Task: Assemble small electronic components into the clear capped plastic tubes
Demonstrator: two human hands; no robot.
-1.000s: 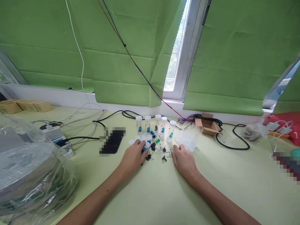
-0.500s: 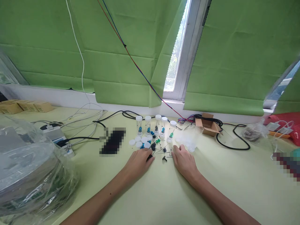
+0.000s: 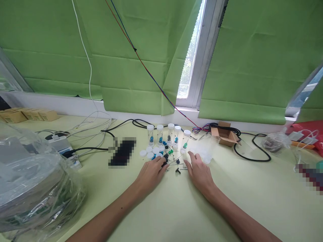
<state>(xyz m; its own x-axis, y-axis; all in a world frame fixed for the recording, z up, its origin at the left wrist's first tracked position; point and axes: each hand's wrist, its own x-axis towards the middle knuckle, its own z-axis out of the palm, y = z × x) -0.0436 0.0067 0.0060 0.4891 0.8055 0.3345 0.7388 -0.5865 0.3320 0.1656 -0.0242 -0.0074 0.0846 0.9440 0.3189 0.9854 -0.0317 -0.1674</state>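
My left hand [image 3: 150, 173] rests low over the table with its thumb and fingers closed around a small black plastic piece [image 3: 164, 164], partly hidden by the fingers. My right hand [image 3: 201, 170] lies opposite, thumb and index finger apart, beside a thin bent metal wire [image 3: 185, 166]. Between the hands are a small black T-shaped piece [image 3: 178, 170], another black piece [image 3: 178, 161] and green pieces [image 3: 171, 151]. White round caps [image 3: 143, 153] lie beyond my left fingers. Behind them stand several clear tubes with white lids [image 3: 159, 134], holding blue, dark or green pieces with metal wires.
Clear plastic pieces [image 3: 202, 151] lie beyond my right hand, near an open cardboard box [image 3: 224, 136]. Black cable [image 3: 252, 159] loops at right. A large plastic-wrapped object [image 3: 37, 188] and a power strip [image 3: 59, 144] occupy the left. Green blinds [image 3: 138, 77] hang behind.
My left hand has shifted slightly up and right with the black piece between its fingers. My right hand's index finger has lifted away from the thumb, widening the gap.
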